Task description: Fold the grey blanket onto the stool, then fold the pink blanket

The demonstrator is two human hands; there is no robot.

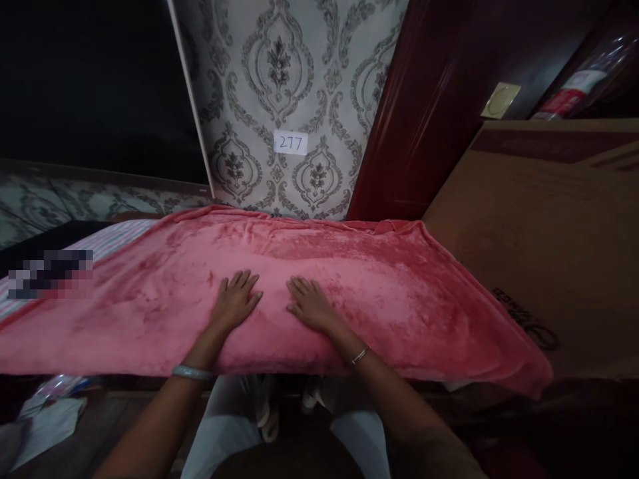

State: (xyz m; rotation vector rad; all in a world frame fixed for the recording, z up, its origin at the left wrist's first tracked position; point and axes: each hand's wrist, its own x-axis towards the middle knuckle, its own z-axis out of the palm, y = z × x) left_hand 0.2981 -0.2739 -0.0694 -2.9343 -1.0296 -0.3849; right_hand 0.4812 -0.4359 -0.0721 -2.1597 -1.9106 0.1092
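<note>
A pink plush blanket [164,293] lies spread over a long low surface in front of me, its front edge hanging over. My left hand [234,299] rests flat on it left of the middle, fingers spread. To the right, my right hand [309,303] also lies palm down on the blanket, fingers apart. Neither hand grips the cloth. A pale bangle [192,372] circles my left wrist and a thin bracelet [360,354] my right.
A large dark television screen [100,86] stands at the left against patterned wallpaper [279,60] bearing a paper marked 277 [290,142]. A striped cloth [114,236] shows beside the blanket's left edge. At right stands a big cardboard box [559,246] near a dark red door frame [399,120].
</note>
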